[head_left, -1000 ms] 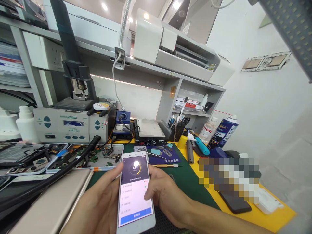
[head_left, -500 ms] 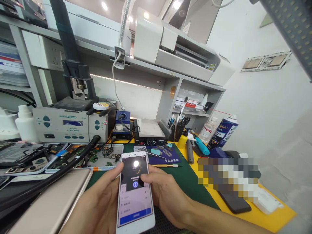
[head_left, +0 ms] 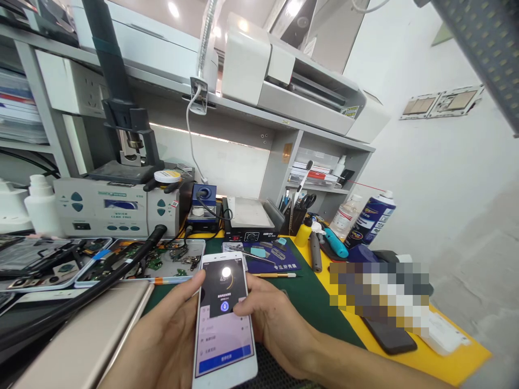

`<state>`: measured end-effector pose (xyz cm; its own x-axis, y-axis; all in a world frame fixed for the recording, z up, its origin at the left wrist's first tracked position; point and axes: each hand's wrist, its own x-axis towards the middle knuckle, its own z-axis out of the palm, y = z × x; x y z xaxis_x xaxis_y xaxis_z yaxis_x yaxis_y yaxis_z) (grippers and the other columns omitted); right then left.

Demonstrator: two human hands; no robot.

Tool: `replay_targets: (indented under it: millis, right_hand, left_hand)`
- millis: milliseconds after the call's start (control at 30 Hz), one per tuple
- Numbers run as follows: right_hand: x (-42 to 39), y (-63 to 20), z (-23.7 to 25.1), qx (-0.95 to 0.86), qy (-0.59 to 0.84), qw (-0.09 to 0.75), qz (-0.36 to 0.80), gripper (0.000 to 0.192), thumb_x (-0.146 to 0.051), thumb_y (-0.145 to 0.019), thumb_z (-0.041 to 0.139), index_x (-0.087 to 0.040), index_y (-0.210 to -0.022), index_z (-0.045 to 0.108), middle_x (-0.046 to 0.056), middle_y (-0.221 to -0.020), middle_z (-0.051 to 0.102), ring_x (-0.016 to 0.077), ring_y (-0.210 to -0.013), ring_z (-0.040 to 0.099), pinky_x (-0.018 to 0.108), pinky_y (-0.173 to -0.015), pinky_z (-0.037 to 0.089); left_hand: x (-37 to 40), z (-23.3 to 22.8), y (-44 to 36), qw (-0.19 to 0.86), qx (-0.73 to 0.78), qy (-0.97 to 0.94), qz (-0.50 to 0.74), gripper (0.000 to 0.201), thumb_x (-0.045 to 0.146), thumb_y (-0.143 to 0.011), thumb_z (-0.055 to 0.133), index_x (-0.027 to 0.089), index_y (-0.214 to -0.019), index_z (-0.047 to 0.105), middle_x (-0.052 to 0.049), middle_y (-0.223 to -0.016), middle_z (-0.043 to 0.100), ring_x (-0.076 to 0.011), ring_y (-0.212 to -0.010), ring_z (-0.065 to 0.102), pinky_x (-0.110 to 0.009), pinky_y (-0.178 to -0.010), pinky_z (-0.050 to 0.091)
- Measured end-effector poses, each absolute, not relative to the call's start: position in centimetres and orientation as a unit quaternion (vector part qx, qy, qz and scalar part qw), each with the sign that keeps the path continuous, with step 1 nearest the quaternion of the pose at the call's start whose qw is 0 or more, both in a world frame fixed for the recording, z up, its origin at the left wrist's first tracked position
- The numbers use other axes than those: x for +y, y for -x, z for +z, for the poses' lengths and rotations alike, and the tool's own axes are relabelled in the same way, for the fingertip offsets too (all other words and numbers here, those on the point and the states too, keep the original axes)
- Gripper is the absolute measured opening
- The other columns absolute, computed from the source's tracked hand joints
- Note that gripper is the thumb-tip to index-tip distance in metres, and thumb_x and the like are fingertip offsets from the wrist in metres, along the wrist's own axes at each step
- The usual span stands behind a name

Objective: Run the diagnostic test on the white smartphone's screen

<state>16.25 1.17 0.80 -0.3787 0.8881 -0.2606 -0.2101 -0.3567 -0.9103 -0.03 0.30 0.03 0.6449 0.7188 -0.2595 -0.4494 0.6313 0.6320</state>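
I hold a white smartphone [head_left: 224, 346] upright over the green mat [head_left: 312, 302]. My left hand [head_left: 162, 340] cups its left edge, thumb on the bezel near the top. My right hand [head_left: 275, 324] grips the right edge, and its thumb rests on the lit screen beside a dark pop-up window with a blue round icon.
A rework station [head_left: 113, 208] and white bottle [head_left: 40, 205] stand at the left, with trays of phone parts [head_left: 162, 262] in front. A gold device [head_left: 85, 340] lies at lower left. A hot plate [head_left: 249, 219], tools, a spray can [head_left: 371, 219] and a black phone [head_left: 389, 335] sit on the yellow mat at right.
A dark pop-up window has appeared on the phone screen. My right thumb has moved up from the screen's lower right to the pop-up's edge. Both hands otherwise stay put.
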Motion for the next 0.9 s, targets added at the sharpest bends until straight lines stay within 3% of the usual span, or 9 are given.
replay_targets:
  millis: [300, 767, 900]
  right_hand:
    - [1.5, -16.6, 0.2, -0.447, 0.394, 0.374, 0.710, 0.041, -0.011, -0.056, 0.058, -0.019, -0.095, 0.063, -0.001, -0.076, 0.066, 0.0144, -0.066, 0.059, 0.026, -0.064, 0.044]
    - [1.4, -16.6, 0.1, -0.452, 0.384, 0.377, 0.711, 0.038, -0.009, -0.058, 0.060, -0.019, -0.095, 0.064, -0.001, -0.079, 0.068, 0.0137, -0.069, 0.061, 0.025, -0.064, 0.045]
    - [1.4, -16.6, 0.0, -0.455, 0.377, 0.376, 0.714, 0.038, -0.008, -0.059, 0.059, -0.019, -0.095, 0.064, -0.001, -0.080, 0.069, 0.0138, -0.068, 0.062, 0.025, -0.064, 0.045]
  left_hand:
    - [0.6, -0.8, -0.1, 0.859, 0.278, -0.251, 0.349, 0.074, 0.059, -0.086, 0.059, 0.021, -0.148, 0.044, -0.013, -0.114, 0.072, -0.0262, -0.068, 0.066, -0.043, -0.049, 0.060]
    - [0.4, 0.4, 0.1, 0.864, 0.269, -0.260, 0.338, 0.068, 0.057, -0.092, 0.053, 0.027, -0.152, 0.038, -0.011, -0.110, 0.074, -0.0257, -0.070, 0.068, -0.042, -0.053, 0.060]
    - [0.3, 0.4, 0.1, 0.867, 0.265, -0.257, 0.336, 0.072, 0.059, -0.092, 0.053, 0.024, -0.152, 0.037, -0.012, -0.109, 0.074, -0.0262, -0.070, 0.068, -0.043, -0.053, 0.060]
